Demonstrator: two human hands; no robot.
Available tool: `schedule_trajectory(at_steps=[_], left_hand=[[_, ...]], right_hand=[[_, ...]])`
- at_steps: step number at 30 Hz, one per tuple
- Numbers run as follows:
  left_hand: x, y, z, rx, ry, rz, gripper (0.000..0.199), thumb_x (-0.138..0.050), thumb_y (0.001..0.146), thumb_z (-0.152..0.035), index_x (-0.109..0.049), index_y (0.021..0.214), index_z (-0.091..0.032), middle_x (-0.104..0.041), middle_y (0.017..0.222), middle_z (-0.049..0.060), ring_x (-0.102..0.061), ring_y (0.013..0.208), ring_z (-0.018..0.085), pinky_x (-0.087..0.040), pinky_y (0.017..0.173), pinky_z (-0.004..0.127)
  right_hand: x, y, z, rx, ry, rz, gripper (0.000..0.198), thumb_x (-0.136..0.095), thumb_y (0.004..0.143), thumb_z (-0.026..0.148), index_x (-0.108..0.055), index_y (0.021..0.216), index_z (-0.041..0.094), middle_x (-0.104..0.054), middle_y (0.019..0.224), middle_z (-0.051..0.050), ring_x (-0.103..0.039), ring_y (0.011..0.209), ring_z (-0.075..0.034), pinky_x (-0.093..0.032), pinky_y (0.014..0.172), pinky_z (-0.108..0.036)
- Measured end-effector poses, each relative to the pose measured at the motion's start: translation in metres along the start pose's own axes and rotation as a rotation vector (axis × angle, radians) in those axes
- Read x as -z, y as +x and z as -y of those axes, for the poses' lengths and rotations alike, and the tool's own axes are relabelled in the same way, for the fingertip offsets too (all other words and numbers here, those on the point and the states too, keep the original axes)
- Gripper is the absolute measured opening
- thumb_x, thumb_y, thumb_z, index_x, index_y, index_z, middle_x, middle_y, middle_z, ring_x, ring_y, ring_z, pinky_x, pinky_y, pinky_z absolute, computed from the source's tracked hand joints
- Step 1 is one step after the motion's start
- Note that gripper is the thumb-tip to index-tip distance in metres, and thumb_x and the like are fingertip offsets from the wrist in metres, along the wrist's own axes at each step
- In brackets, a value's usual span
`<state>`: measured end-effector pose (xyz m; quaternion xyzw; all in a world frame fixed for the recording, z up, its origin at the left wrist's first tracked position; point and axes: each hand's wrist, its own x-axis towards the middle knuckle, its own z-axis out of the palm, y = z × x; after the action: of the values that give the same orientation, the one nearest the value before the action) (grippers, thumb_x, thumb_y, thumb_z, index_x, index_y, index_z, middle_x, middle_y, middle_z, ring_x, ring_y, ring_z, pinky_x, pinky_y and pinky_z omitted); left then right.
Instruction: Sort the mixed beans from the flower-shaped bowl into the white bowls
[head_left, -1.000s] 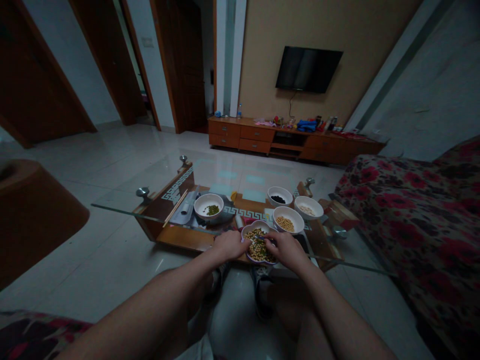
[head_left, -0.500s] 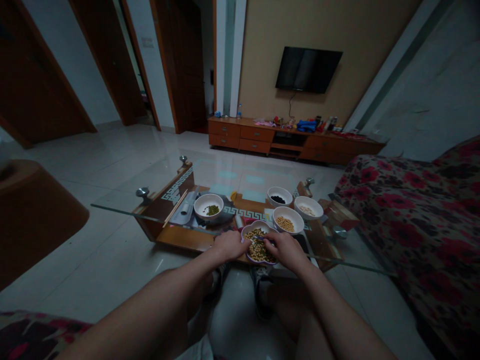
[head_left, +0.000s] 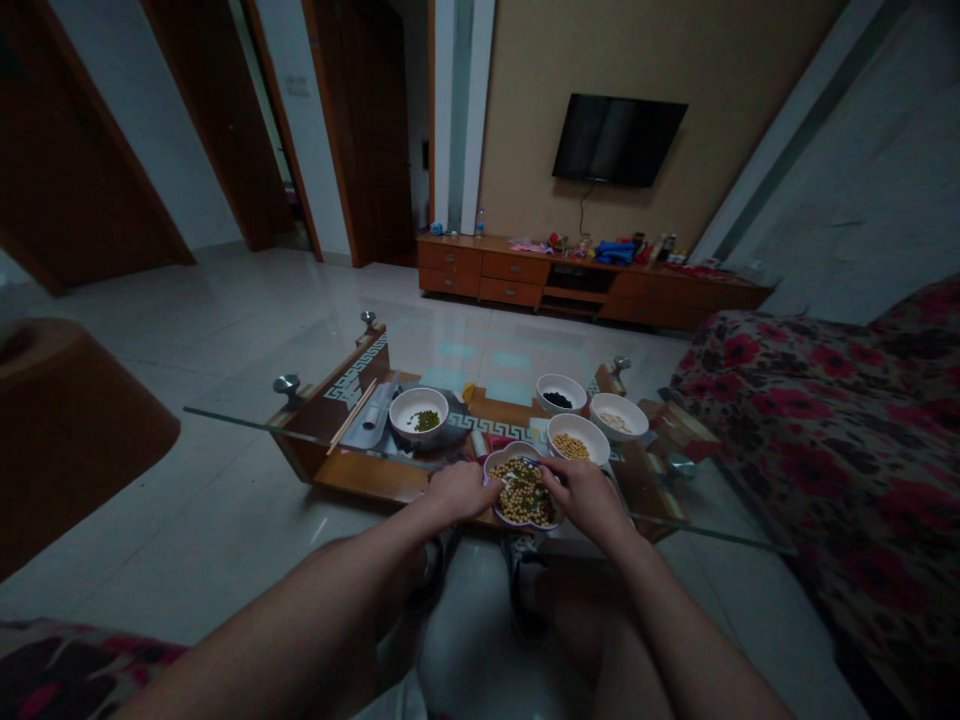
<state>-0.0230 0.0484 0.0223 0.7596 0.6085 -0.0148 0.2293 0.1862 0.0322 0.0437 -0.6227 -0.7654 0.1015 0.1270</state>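
Note:
A scalloped bowl point(head_left: 525, 497) with a purple rim, full of mixed yellow and green beans, stands at the near edge of the glass table. My left hand point(head_left: 463, 490) grips its left rim, the thumb over the edge. Over its right side, my right hand point(head_left: 587, 494) is closed on a small thin bluish utensil point(head_left: 531, 462), whose exact kind I cannot make out. Just beyond are a white bowl of yellow beans point(head_left: 577, 440), a bowl of black beans point(head_left: 561, 393) and a bowl of pale pieces point(head_left: 618, 416). A bowl with green beans point(head_left: 418, 414) sits to the left.
Chopsticks point(head_left: 352, 417) lie on the left of the glass table point(head_left: 247, 424), whose edge spans in front of me. A brown stool-like object point(head_left: 82, 430) stands at left, a flowered sofa point(head_left: 832, 430) at right. A low cabinet point(head_left: 517, 268) lines the far wall.
My right hand has shifted slightly right and away from me, with the utensil moving from mid-bowl to near the far rim. My left hand stays on the bowl.

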Motion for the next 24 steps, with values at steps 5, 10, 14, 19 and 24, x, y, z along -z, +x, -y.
schedule_trajectory(at_steps=[5, 10, 14, 19, 24], left_hand=[[0.000, 0.000, 0.000, 0.003, 0.001, 0.007, 0.057, -0.031, 0.088, -0.053, -0.069, 0.096, -0.011, -0.069, 0.096, 0.019, -0.066, 0.089, 0.031, -0.051, 0.075, 0.039], [0.001, 0.000, 0.000, 0.005, 0.004, 0.013, 0.058, -0.031, 0.088, -0.054, -0.069, 0.095, -0.011, -0.069, 0.096, 0.018, -0.066, 0.089, 0.031, -0.051, 0.075, 0.038], [0.002, 0.000, 0.000, 0.007, 0.007, 0.011, 0.058, -0.031, 0.088, -0.054, -0.069, 0.096, -0.012, -0.069, 0.098, 0.018, -0.066, 0.091, 0.031, -0.050, 0.077, 0.037], [0.001, -0.001, 0.001, 0.011, 0.003, 0.012, 0.057, -0.033, 0.088, -0.055, -0.069, 0.096, -0.012, -0.069, 0.098, 0.018, -0.066, 0.090, 0.031, -0.050, 0.077, 0.037], [0.002, 0.000, 0.000, 0.006, 0.008, 0.010, 0.058, -0.032, 0.088, -0.054, -0.070, 0.097, -0.011, -0.069, 0.098, 0.018, -0.066, 0.091, 0.032, -0.050, 0.076, 0.037]], right_hand=[[0.010, -0.003, -0.005, -0.298, -0.116, -0.192, 0.039, -0.040, 0.092, 0.044, -0.069, 0.113, 0.029, -0.072, 0.095, -0.008, -0.066, 0.082, -0.021, -0.045, 0.066, -0.027], [0.014, -0.005, -0.007, -0.470, -0.166, -0.267, 0.040, -0.038, 0.092, 0.041, -0.069, 0.112, 0.027, -0.071, 0.089, -0.011, -0.066, 0.074, -0.022, -0.044, 0.062, -0.028], [0.012, -0.004, -0.005, -0.461, -0.161, -0.287, 0.040, -0.039, 0.091, 0.042, -0.069, 0.113, 0.025, -0.071, 0.086, -0.012, -0.066, 0.072, -0.021, -0.044, 0.061, -0.028], [0.009, -0.002, -0.004, -0.315, -0.046, -0.244, 0.038, -0.042, 0.090, 0.043, -0.069, 0.112, 0.026, -0.072, 0.092, -0.008, -0.066, 0.081, -0.022, -0.045, 0.066, -0.028], [0.004, 0.000, -0.005, -0.082, 0.075, -0.113, 0.033, -0.047, 0.088, 0.039, -0.071, 0.105, 0.025, -0.073, 0.094, -0.005, -0.066, 0.084, -0.019, -0.046, 0.072, -0.026]])
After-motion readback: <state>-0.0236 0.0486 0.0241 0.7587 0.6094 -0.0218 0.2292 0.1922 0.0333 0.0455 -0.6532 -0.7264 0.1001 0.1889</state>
